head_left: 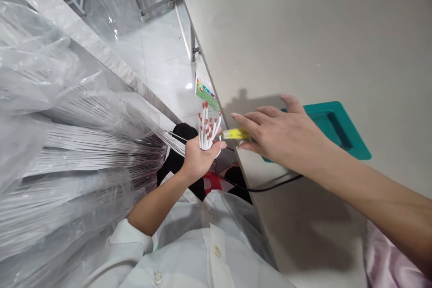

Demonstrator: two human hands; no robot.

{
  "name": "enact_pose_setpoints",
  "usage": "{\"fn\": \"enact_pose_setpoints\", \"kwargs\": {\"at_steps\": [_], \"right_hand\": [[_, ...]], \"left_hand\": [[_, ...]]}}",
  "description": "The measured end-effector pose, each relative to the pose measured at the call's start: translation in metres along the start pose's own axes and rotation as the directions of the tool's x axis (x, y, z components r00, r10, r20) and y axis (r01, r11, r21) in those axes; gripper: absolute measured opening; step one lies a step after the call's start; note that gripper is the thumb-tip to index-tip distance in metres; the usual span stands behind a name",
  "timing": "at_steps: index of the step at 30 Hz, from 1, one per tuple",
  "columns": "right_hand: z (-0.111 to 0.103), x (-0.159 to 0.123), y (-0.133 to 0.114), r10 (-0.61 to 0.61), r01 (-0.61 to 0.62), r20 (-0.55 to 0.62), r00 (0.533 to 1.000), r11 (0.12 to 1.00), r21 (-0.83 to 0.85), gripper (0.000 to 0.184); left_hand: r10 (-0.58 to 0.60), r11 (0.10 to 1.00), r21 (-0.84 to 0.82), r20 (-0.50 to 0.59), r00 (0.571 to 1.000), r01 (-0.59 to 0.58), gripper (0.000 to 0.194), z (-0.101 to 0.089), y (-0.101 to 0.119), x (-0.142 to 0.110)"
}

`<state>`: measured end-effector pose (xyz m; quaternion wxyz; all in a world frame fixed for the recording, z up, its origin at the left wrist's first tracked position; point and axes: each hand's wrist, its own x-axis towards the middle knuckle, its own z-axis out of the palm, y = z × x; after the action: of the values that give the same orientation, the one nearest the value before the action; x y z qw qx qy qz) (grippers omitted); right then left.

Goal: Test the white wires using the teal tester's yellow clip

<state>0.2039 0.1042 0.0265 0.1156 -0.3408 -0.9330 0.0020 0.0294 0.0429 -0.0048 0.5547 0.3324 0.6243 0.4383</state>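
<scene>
My left hand (197, 157) is closed around a bunch of white wires (206, 137). Their ends stick up above the fist and show reddish-brown tips. To the right, my right hand (276, 132) reaches over the table edge, palm down. A short bright yellow tool (236, 133) lies between its thumb and fingers, pointing at the wires. The tool's exact kind and rear part are hidden by the hand. Beneath that hand and wrist is a teal tray (364, 150), partly covered.
Large bundles of long white wires (91, 148) in clear plastic fill the left side. A black cable (270, 189) crosses the edge of the grey table (303, 31). A printed card (205, 92) hangs by that edge. A wheeled metal rack (158, 6) stands on the floor beyond.
</scene>
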Motion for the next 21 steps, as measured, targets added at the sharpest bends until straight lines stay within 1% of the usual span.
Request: {"fn": "enact_pose_setpoints", "kwargs": {"at_steps": [3,5,7,9,10,12,13,14,15,16,17,19,21], "right_hand": [[0.003,0.0,0.002,0.044,-0.03,-0.097,0.994,0.99,0.141,0.04],[0.001,0.001,0.002,0.07,-0.041,-0.129,0.989,0.976,0.213,0.042],[-0.005,0.001,-0.002,0.084,-0.052,-0.135,0.987,0.973,0.224,0.046],[-0.012,0.0,-0.012,0.098,-0.065,-0.157,0.983,0.977,0.201,0.045],[-0.014,-0.002,-0.019,0.109,-0.074,-0.182,0.977,0.979,0.191,0.04],[-0.013,-0.006,-0.038,0.112,-0.068,-0.247,0.963,0.981,0.18,0.023],[-0.011,-0.008,-0.047,0.133,-0.078,-0.27,0.954,0.976,0.206,0.017],[-0.007,-0.01,-0.056,0.158,-0.08,-0.294,0.943,0.962,0.262,0.016],[-0.002,-0.011,-0.064,0.219,-0.107,-0.288,0.932,0.927,0.359,0.017],[0.003,-0.012,-0.071,0.274,-0.129,-0.245,0.93,0.868,0.48,0.018],[0.008,-0.012,-0.076,0.326,-0.152,-0.199,0.924,0.793,0.59,0.018],[0.016,-0.01,-0.082,0.412,-0.189,-0.106,0.905,0.614,0.766,0.015],[0.022,-0.007,-0.086,0.495,-0.195,-0.057,0.867,0.441,0.876,0.012]], "left_hand": [[0.003,1.0,-0.011,0.006,1.0,-0.002,0.042,-0.003,-0.002,-0.002],[0.007,1.0,-0.022,0.014,1.0,-0.007,0.043,-0.007,-0.003,-0.004],[0.013,1.0,-0.023,0.018,1.0,-0.013,0.043,-0.011,-0.004,-0.008],[0.015,0.999,-0.03,0.021,1.0,-0.015,0.041,-0.017,-0.003,-0.013],[0.015,0.999,-0.042,0.024,1.0,-0.014,0.039,-0.02,-0.002,-0.015],[0.024,0.997,-0.069,0.039,0.999,-0.021,0.031,-0.025,0.001,-0.02],[0.038,0.997,-0.076,0.053,0.998,-0.034,0.027,-0.028,0.001,-0.022],[0.057,0.996,-0.08,0.071,0.996,-0.051,0.024,-0.03,0.002,-0.024],[0.078,0.994,-0.082,0.09,0.993,-0.071,0.023,-0.033,0.002,-0.025],[0.099,0.993,-0.082,0.113,0.989,-0.09,0.023,-0.035,0.001,-0.026],[0.116,0.991,-0.082,0.135,0.984,-0.105,0.023,-0.036,0.0,-0.027],[0.137,0.989,-0.081,0.172,0.976,-0.125,0.024,-0.038,-0.004,-0.029],[0.147,0.988,-0.071,0.196,0.969,-0.136,0.025,-0.04,-0.007,-0.029]]}}
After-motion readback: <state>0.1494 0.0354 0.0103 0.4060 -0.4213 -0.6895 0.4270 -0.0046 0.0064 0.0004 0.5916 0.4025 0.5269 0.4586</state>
